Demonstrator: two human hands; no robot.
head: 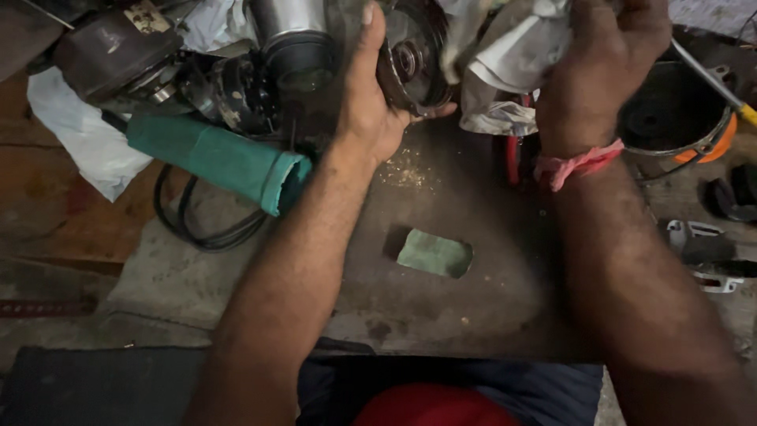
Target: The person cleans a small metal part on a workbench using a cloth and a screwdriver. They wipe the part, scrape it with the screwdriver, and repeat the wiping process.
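Near the top centre of the frame the left hand [371, 110] grasps a dark round metal part [410, 59], thumb under its lower rim and fingers up along its left side; a small hub shows in the middle of the part's face. The right hand [603, 59], at the upper right, is clenched around a crumpled white rag [505, 71], which hangs down against the right side of the round part and touches it. A pink band [579, 164] sits on the right wrist.

Both hands work above a dark, worn bench [441, 308]. A scatter of pale crumbs or filings lies on it just below the left hand. Lower, near the middle of the frame, a small green rectangular piece [435, 254] lies flat, apart from both hands.

At the left, a green power tool body [221, 162] lies tilted, its open end pointing toward the left forearm, with a black cable [197, 229] looped below it. Above it sit dark motor-like parts and a shiny metal cylinder [296, 39], too cluttered to tell apart surely. White sheeting [87, 142] lies at the far left.

At the right edge stands a dark round container with an orange rim [678, 114], and below it a white and black tool [706, 256] lies on the bench.
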